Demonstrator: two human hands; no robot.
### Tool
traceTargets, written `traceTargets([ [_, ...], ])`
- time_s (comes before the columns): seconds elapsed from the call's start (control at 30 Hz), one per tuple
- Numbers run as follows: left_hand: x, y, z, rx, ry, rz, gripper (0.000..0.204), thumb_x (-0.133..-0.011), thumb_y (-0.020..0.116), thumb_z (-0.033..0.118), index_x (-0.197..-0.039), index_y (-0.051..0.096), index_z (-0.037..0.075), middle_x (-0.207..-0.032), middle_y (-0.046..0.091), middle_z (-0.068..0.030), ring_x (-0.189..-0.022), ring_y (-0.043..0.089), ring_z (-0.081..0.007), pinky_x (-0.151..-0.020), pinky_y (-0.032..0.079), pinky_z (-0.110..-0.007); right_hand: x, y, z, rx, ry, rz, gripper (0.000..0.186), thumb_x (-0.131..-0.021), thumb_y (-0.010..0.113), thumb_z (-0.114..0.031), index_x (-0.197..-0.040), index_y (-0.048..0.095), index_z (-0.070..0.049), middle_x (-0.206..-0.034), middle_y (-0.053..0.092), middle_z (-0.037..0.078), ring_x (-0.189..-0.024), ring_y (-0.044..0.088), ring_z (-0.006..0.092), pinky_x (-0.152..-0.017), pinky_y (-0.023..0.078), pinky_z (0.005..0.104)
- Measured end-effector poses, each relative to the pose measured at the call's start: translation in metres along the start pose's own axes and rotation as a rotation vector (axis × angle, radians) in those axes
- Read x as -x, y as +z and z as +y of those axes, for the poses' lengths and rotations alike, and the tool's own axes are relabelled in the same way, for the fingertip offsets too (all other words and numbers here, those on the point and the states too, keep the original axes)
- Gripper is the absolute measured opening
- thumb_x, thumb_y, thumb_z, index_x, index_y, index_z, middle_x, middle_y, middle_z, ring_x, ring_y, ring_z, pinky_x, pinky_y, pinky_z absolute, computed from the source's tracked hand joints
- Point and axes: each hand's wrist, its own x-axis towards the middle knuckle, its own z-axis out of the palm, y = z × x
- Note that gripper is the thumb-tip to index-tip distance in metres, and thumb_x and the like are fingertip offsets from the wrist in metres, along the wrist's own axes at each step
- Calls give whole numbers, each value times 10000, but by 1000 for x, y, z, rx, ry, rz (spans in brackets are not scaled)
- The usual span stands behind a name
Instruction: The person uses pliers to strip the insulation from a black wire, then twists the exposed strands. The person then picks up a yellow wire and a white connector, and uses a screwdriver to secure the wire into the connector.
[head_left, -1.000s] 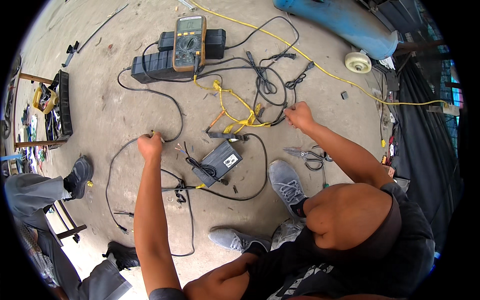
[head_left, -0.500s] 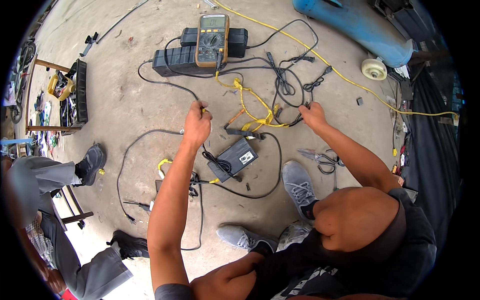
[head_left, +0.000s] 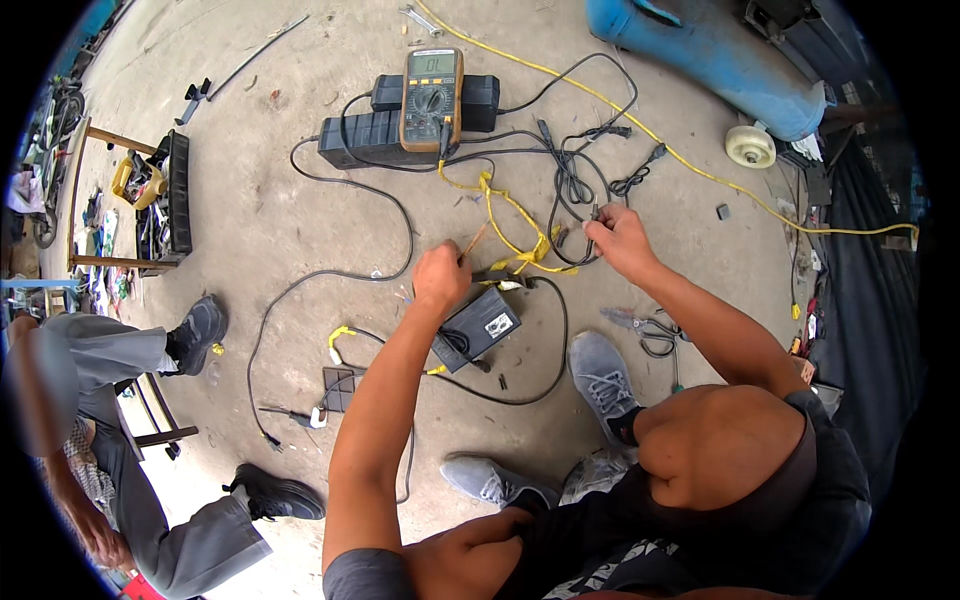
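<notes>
Left hand pinching orange probe, right hand a slim black piece, both this side of meter: grip back from ends, keep yellow lead slack.

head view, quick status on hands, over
Left hand at slim orange stick; right hand pinching slim black piece. Orange-rimmed grey multimeter rests on black rectangular boxes. Knotted yellow lead between hands.

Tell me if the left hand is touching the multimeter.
Apart. The head view shows concrete floor between the left hand and the multimeter.
</notes>
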Motion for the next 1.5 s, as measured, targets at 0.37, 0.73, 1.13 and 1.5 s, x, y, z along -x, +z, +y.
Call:
traceTargets([
  [0.37,93,-131,88,754,29,-68,160,-849,716,116,-791,601,21,-674,543,29,-601,454,-51,-536,368,-244,51,-31,-106,-245,-184,-347,278,-918,638,-229,-744,522,-46,-638,482,-25,-543,430,37,-454,340,242],
  [0.73,182,-221,160,914,-44,94,160,-827,759,144,-790,622,71,-656,555,35,-538,418,-42,-477,297,-218,96,-63,-225,-75,-603,-642,296,-965,596,-297,-846,563,-27,-712,545,2,-631,532,74,-518,440,259],
  [1.13,233,-246,184,890,-127,200,183,-828,768,170,-801,606,91,-694,545,36,-578,433,-59,-485,329,-248,120,-62,-293,186,-577,-737,297,-964,585,-266,-936,616,28,-824,618,51,-674,581,109,-551,516,264],
  [1.5,252,-235,199,930,-104,320,195,-814,776,157,-778,595,94,-722,572,15,-576,445,-73,-484,339,-253,157,-31,-276,-117,-532,-798,274,-966,531,-251,-950,591,15,-802,607,65,-682,565,153,-589,481,326],
])
